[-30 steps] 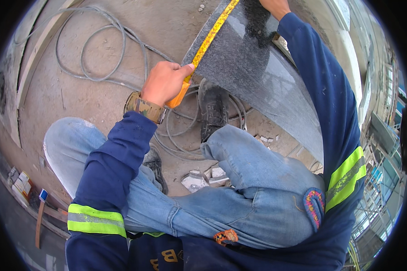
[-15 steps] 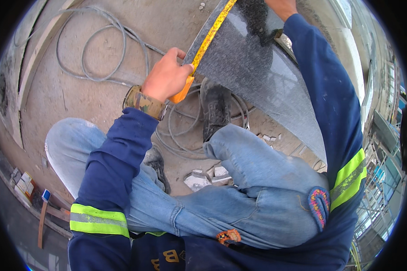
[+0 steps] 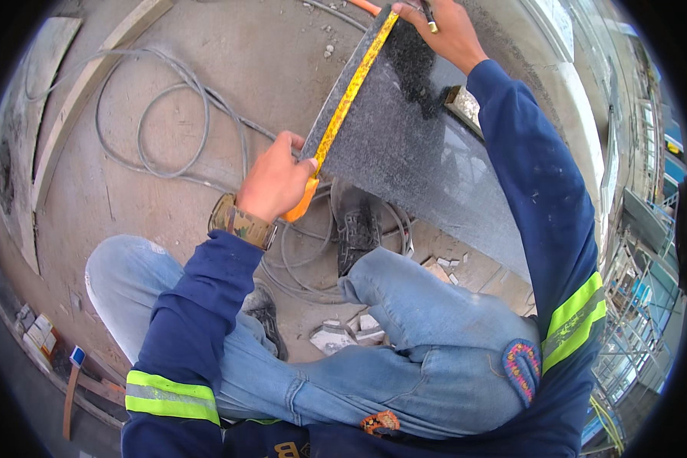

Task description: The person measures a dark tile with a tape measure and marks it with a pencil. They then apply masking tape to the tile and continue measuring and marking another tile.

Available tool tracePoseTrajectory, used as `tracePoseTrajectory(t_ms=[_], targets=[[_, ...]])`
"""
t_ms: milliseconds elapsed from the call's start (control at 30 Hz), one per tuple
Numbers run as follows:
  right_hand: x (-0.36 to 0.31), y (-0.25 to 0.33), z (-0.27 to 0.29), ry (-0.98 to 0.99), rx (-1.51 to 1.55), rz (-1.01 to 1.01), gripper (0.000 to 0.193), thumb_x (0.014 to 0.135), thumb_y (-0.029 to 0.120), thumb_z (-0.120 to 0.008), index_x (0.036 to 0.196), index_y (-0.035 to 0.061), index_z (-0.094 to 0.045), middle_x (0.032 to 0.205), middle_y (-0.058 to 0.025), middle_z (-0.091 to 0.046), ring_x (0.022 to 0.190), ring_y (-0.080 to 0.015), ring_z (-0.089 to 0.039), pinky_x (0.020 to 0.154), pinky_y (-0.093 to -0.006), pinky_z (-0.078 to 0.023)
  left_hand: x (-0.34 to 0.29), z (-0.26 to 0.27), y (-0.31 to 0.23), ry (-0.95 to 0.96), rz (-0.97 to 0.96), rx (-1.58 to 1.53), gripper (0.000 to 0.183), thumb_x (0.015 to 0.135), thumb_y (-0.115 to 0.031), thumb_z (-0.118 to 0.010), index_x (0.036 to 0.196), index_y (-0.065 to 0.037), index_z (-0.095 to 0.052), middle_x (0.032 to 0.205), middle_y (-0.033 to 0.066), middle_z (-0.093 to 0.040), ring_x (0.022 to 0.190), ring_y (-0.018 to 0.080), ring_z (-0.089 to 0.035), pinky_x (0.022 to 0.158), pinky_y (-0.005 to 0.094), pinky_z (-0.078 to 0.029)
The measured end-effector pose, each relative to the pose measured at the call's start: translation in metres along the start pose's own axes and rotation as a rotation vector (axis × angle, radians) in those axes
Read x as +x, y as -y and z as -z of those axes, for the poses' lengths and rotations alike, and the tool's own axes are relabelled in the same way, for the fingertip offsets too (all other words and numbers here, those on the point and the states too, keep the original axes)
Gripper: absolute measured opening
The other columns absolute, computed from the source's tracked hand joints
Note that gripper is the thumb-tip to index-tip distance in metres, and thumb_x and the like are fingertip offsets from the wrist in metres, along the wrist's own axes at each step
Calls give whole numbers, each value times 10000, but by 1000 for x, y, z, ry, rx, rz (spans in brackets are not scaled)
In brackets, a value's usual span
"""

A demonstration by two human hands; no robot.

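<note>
A grey polished stone slab (image 3: 435,183) lies in front of me, tapering to the right. My left hand (image 3: 273,182) is closed round the orange case of a tape measure (image 3: 303,201) at the slab's near left corner. The yellow blade (image 3: 351,91) runs along the slab's left edge toward the far end. There my right hand (image 3: 452,34) pins the blade's end with its thumb at the slab's edge. A dark, thin, pencil-like stick (image 3: 431,17) with a pale end is tucked between its fingers.
Grey cable (image 3: 206,99) lies coiled on the dusty floor, with more loops around my boot (image 3: 356,229). Broken stone pieces (image 3: 332,336) sit near my legs. A small block (image 3: 464,107) rests at the slab's right edge. A long timber (image 3: 91,91) lies at left.
The slab and tape appear lower in view, showing the far end and my right hand more fully. The right thumb now shows on the blade's end; my left hand keeps its hold.
</note>
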State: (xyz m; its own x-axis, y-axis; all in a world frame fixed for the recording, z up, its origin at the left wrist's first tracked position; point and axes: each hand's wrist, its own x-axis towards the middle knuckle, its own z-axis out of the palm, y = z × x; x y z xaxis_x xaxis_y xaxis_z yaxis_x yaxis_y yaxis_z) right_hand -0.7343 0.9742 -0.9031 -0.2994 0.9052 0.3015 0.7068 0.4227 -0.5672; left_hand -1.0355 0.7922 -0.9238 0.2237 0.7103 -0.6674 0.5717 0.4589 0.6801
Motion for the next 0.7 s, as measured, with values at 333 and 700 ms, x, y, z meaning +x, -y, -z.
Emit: tracePoseTrajectory(t_ms=[333,700], targets=[[16,-26,-14,-2,112,-163,128,803,107,-748,912,47,-718,836,-98,-738,823,-190,-705,752,-344,-543,5,5,10,18,10,-130,454,924,-286,-673,1282,-18,-595,1010,205,-725,978,345,-707,867,417,-528],[24,-25,-24,-81,43,-49,108,772,71,-712,877,52,-697,765,-96,-678,740,-194,-661,702,-330,-517,-2,7,-1,-26,-15,-65,403,934,-307,-676,1233,-39,-644,989,194,-739,967,339,-706,854,419,-524]])
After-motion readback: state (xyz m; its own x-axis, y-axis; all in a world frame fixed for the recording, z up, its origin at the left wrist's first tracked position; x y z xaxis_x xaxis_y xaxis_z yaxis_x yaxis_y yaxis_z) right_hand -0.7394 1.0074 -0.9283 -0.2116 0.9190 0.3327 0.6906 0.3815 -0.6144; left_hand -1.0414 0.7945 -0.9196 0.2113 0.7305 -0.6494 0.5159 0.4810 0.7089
